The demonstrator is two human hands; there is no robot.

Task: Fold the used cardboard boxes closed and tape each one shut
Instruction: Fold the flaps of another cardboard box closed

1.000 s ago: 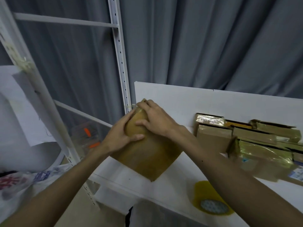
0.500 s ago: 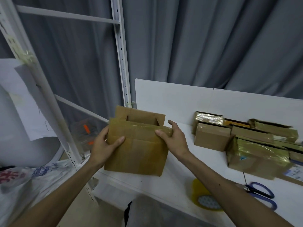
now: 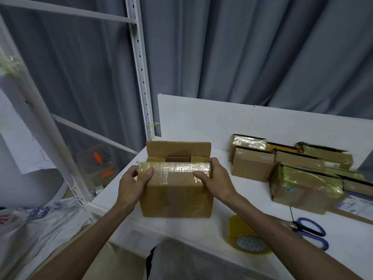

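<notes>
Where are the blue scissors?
In the head view, the blue scissors lie low on the right of the white table, just right of the yellow tape roll.

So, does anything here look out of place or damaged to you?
Mildly. The box gripped by the left hand and right hand looks worn: its near flap is curled outward under wrinkled old tape, while the far flap stands upright. The boxes on the right lie jumbled and crumpled.

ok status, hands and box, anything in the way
Left hand, right hand gripping the box by its near top corners. Far flap upright, top open. Tape roll and scissors off to its right, clear.
</notes>
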